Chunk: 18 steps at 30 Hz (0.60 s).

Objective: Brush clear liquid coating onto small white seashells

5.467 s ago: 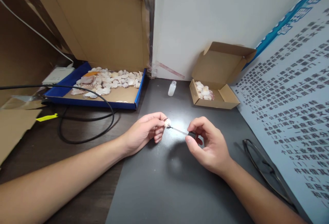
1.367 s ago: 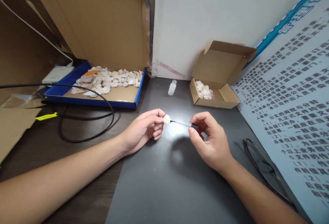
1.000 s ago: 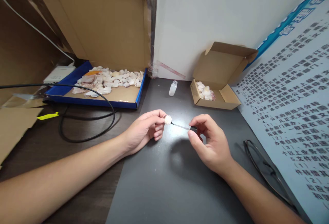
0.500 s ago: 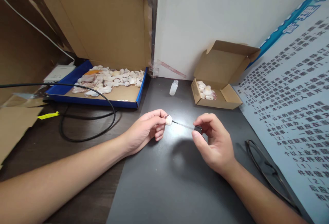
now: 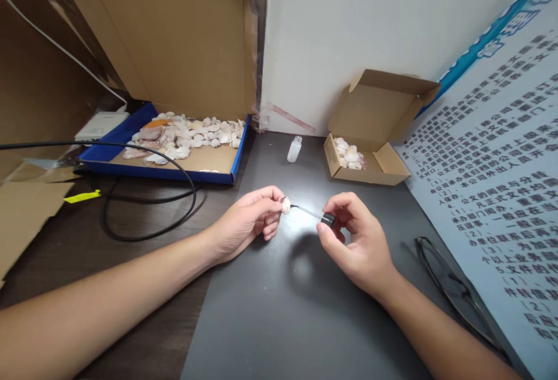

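Note:
My left hand [image 5: 246,223] pinches a small white shell [image 5: 285,204] between thumb and fingertips, just above the dark mat [image 5: 279,310]. My right hand [image 5: 355,243] grips the black cap of a thin brush applicator [image 5: 311,213]. The brush tip touches the shell. A small open bottle [image 5: 294,149] with whitish liquid stands behind the hands. A large blue-edged box [image 5: 187,166] holds several shells at the back left. A small cardboard box [image 5: 383,162] at the back right holds a few shells.
A black cable [image 5: 143,191] loops over the brown table on the left, with a yellow tag [image 5: 81,197]. Black-framed glasses [image 5: 453,287] lie on the right beside a printed board [image 5: 501,194]. A white wall stands behind.
The right hand has shifted slightly left, keeping the brush tip against the shell. The shell has turned a little in my left fingers.

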### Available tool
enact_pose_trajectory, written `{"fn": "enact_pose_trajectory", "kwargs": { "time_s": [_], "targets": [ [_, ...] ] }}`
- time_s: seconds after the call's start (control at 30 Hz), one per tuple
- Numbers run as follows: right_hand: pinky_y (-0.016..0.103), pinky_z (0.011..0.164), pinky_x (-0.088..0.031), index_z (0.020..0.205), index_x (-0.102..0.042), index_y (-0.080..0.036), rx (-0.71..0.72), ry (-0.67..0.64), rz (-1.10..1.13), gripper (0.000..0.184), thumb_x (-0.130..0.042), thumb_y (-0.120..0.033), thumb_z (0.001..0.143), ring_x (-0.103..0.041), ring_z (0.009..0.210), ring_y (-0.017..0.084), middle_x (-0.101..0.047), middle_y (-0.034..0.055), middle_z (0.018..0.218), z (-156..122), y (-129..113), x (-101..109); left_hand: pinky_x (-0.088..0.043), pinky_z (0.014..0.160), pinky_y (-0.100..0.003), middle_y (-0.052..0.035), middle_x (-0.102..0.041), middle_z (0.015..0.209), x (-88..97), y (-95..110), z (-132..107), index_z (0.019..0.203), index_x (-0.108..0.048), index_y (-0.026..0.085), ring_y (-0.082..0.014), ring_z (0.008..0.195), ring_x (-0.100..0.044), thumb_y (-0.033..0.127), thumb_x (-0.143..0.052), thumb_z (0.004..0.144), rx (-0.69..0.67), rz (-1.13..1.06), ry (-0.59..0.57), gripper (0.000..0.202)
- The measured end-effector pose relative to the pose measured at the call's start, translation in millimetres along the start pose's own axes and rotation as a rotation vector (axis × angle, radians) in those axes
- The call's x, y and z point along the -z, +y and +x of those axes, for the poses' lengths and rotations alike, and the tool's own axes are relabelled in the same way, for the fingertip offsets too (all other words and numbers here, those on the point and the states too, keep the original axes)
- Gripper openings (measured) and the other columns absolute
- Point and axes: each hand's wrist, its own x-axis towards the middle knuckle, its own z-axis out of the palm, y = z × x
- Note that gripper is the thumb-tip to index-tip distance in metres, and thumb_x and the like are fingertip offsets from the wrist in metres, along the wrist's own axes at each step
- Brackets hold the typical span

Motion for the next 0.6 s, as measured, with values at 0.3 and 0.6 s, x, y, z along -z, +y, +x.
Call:
{"fn": "enact_pose_trajectory", "kwargs": {
  "time_s": [0.3, 0.6],
  "targets": [
    [0.021, 0.045, -0.04, 0.088, -0.049, -0.023, -0.002, -0.033, 0.058, 0.017, -0.06, -0.014, 0.078, -0.046, 0.052, 0.009, -0.047, -0.0051, 0.068, -0.2, -0.7, -0.6, -0.033, 0.049, -0.018, 0.0066, -0.037, 0.058, 0.6, -0.6, -0.2, 0.079, -0.05, 0.016, -0.0038, 0.047, -0.038, 0.024, -0.061, 0.08, 0.0, 0.013, -0.009, 0.014],
    [0.021, 0.047, -0.039, 0.09, -0.046, -0.024, 0.012, -0.065, 0.116, 0.021, -0.058, -0.011, 0.078, -0.045, 0.055, 0.01, -0.046, -0.0053, 0.07, -2.1, 0.7, -0.7, -0.039, 0.048, -0.019, 0.0066, -0.037, 0.057, -0.1, 0.9, -0.9, 0.079, -0.051, 0.016, -0.0048, 0.046, -0.04, 0.022, -0.059, 0.081, 0.006, 0.005, -0.017, 0.011]
  ]
}}
